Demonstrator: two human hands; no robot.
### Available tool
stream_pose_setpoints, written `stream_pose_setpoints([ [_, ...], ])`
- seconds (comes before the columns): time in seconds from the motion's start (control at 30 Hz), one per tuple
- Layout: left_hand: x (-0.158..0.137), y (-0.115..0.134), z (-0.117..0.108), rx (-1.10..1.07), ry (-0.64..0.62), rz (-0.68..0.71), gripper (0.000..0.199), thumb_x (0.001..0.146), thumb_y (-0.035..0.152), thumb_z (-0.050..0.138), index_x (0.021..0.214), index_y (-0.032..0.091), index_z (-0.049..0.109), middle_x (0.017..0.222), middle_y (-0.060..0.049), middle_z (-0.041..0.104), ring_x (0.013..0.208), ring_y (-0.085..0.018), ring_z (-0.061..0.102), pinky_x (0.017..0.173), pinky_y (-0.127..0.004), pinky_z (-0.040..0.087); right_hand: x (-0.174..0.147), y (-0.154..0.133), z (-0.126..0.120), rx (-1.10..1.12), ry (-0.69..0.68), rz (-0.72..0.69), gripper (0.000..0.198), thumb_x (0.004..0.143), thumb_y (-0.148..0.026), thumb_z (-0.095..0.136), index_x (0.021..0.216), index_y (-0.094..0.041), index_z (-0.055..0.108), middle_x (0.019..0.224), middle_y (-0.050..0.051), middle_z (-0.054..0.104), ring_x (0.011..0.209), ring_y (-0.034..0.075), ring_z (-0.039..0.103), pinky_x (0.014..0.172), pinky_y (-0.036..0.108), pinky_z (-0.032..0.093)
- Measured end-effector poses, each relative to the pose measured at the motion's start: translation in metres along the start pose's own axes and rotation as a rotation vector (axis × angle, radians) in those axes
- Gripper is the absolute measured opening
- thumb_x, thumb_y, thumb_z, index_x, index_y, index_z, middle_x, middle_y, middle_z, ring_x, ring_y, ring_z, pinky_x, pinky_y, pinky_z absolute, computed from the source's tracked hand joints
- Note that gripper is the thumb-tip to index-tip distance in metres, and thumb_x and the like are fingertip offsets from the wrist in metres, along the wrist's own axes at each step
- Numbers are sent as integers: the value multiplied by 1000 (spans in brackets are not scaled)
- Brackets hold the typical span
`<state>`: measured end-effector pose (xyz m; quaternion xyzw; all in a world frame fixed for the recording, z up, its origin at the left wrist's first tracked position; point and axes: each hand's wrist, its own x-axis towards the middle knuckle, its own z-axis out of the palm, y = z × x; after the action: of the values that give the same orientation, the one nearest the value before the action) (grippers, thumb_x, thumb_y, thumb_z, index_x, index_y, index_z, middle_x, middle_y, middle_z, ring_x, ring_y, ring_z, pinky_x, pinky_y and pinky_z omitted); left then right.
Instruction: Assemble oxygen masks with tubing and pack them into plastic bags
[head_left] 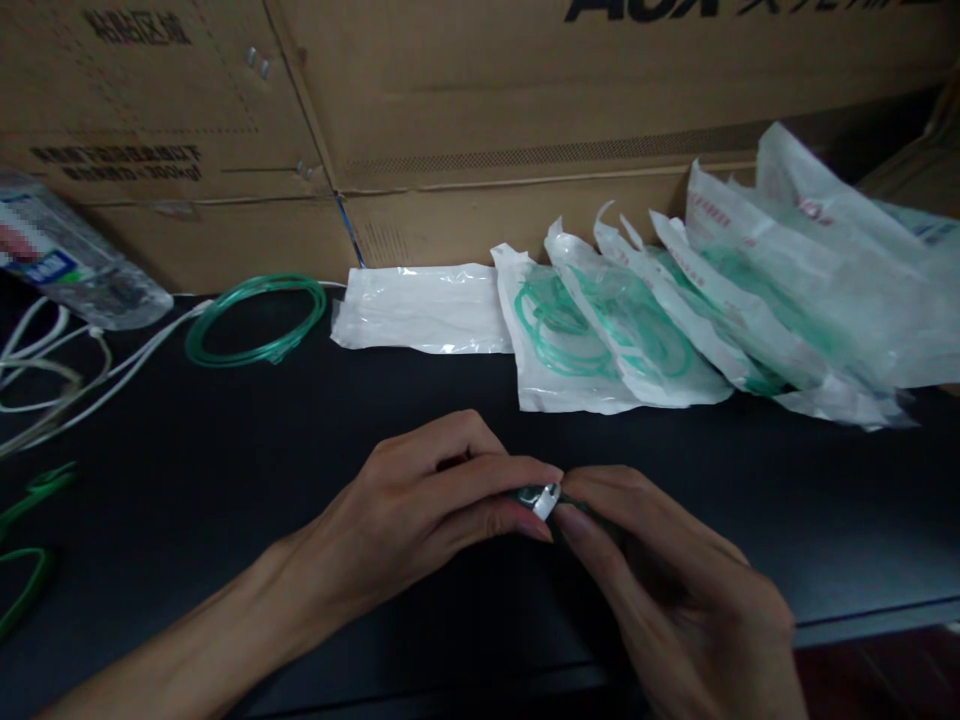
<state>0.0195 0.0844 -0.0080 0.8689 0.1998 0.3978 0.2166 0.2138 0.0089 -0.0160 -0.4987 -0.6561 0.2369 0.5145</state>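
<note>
In front of me my left hand (442, 490) pinches a small shiny piece with a pale silvery-white band (545, 502) between its thumb and fingers. From the other side, the thumb and forefinger of my right hand (660, 560) close on the same piece's dark end. The fingertips of both hands nearly meet, and much of the piece is hidden by them. Its exact kind cannot be made out. Both hands are above the black tabletop (247, 480).
Several clear-and-white packets with green tubing (577, 330) lean in a row at the back right. A flat white packet (424, 310), coiled green tubing (255, 320), white cords (112, 370), a plastic bottle (97, 280) and a green looped thing (30, 560) are leftward. Cardboard boxes (480, 100) stand behind.
</note>
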Motion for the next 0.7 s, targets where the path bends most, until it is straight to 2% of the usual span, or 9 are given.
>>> stream_pose_setpoints([
  [0.33,-1,3,1,25,14,1,24,94,26,72,113,13,75,86,-3,71,75,-10,68,67,-17,57,0,-1,0,32,31,-62,31,89,-2,69,100,-29,77,97,0,78,85,16,74,75,23,62],
  [0.6,3,4,1,-47,-7,-49,24,97,22,69,119,14,73,93,-4,68,80,-11,67,70,-18,59,-4,-3,0,-27,40,45,28,93,-9,68,106,-32,76,100,0,77,89,16,74,79,23,61],
  [0.7,5,2,1,-60,-23,-60,23,98,19,67,120,18,72,98,-4,67,85,-12,68,75,-20,60,-4,-3,2,-54,67,80,23,92,-12,69,103,-31,76,98,-2,77,88,15,74,79,22,61],
])
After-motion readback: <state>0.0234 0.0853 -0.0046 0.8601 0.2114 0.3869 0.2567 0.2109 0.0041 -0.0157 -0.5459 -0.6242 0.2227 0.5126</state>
